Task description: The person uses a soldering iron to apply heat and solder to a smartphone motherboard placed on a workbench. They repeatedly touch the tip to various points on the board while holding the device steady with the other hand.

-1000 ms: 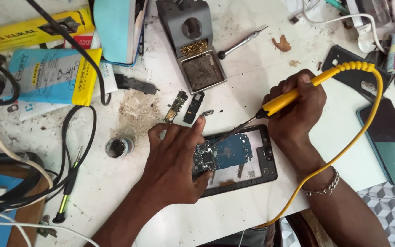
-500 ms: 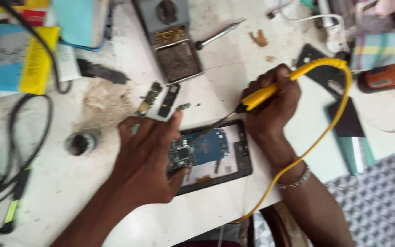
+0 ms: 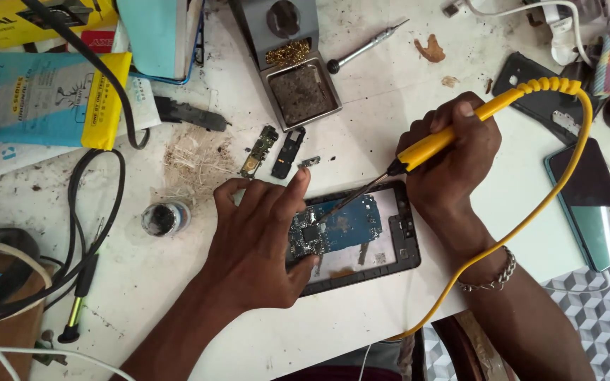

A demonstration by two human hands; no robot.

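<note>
An opened phone point(image 3: 383, 243) with a black frame lies on the white table, its blue circuit board point(image 3: 344, 227) exposed. My left hand point(image 3: 262, 240) lies flat over the phone's left end, fingers spread, pinning it down. My right hand point(image 3: 450, 159) grips a yellow-handled soldering iron point(image 3: 435, 144). The iron's thin tip touches the circuit board just right of my left fingers. The iron's yellow cable point(image 3: 531, 212) loops right and down past my right wrist, which wears a metal bracelet.
A grey soldering stand point(image 3: 294, 70) with brass wool sits behind the phone, with small loose phone parts point(image 3: 277, 152) between them. A small round flux jar point(image 3: 164, 219) is at left, beside black cables. Another phone point(image 3: 591, 204) lies at the right, a screwdriver point(image 3: 368, 46) behind.
The view swung left then back. My hands stay in place on the phone, with the iron's tip still at the board.
</note>
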